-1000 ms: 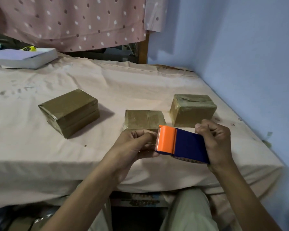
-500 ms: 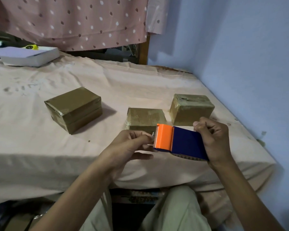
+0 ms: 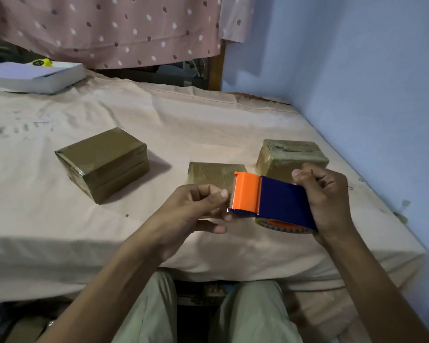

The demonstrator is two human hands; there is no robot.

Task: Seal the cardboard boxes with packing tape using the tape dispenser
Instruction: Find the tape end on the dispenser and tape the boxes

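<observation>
Cloth-covered bed (image 3: pixel 60 231) beside blue wall (image 3: pixel 357 70); right hand (image 3: pixel 325 199) gripping tape dispenser (image 3: pixel 270 199)

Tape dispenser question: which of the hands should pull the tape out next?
The left hand, probably. Its fingertips already sit at the orange toothed end of the tape dispenser, where tape comes out. The right hand grips the blue body and must keep it steady.

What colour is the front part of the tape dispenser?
Orange, on the tape dispenser; its body is dark blue. Head view.
</observation>
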